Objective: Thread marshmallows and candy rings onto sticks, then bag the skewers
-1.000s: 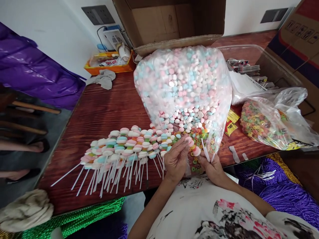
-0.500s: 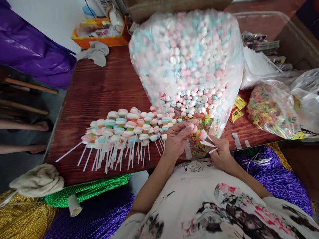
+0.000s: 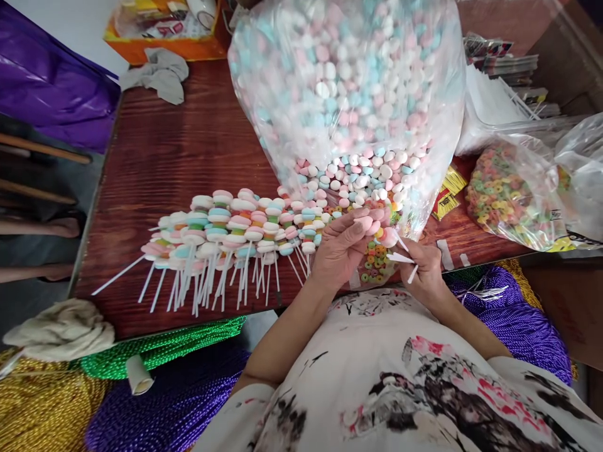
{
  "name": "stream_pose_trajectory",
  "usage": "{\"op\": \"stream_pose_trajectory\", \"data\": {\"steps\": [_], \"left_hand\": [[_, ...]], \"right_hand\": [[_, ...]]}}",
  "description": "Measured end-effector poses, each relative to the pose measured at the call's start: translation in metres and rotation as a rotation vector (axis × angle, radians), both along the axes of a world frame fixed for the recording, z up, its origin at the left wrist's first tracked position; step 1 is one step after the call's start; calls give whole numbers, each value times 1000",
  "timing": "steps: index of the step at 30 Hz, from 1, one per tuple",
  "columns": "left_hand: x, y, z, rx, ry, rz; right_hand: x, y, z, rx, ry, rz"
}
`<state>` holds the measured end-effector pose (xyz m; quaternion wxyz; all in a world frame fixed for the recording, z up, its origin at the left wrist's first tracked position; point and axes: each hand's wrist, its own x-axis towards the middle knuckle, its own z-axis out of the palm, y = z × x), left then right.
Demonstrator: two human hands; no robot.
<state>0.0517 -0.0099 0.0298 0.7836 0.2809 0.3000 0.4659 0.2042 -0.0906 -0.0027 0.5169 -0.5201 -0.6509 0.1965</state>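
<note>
Left grip (image 3: 335, 252) holds pink candy (image 3: 375, 226) beside candy-filled bag (image 3: 301, 143).

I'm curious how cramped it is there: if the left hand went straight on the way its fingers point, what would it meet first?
Probably the pink sweet by the fingertips of the left hand, next to the white sticks in the right hand. Depth is unclear here.

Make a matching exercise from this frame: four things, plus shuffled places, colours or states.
1. Right hand
2. Skewers
3. Big bag
4. Packet

A. Yellow and red, right of the big bag
B. Full of pink, white and blue sweets
C. Holds white sticks
D. On the table, left of the left hand

Pairs: 1-C; 2-D; 3-B; 4-A
</note>
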Motion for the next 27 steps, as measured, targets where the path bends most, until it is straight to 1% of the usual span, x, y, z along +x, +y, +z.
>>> {"op": "stream_pose_trajectory", "data": {"steps": [3, 8, 12, 15, 17, 18, 20, 22, 24, 26, 27], "left_hand": [[-2, -7, -4, -23, -48, 2], [-4, -19, -11, -26, -15, 5], [-12, -20, -18, 33, 35, -5], [-27, -10, -22, 141, 164, -68], [-37, -2, -26, 271, 320, -97], [-41, 1, -28, 362, 430, -102], [-45, 5, -34, 592, 694, -139], [-44, 6, -41, 847, 986, -238], [-39, 5, -48, 1052, 1247, -371], [-35, 5, -54, 1188, 1442, -477], [-33, 6, -55, 1238, 1502, -512]], "right_hand": [[-4, 1, 1, -5, 18, 19], [-11, 5, 8, -60, 95, 107], [-14, 10, 8, -112, 167, 181], [-8, 12, 5, -152, 189, 231], [2, 12, 4, -222, 215, 206], [7, 12, 2, -259, 230, 166], [18, 10, -1, -316, 257, 57], [26, 7, -6, -348, 271, -17], [29, 3, -11, -361, 280, -24], [28, -1, -17, -361, 300, 1], [27, -2, -19, -363, 312, 14]]}}
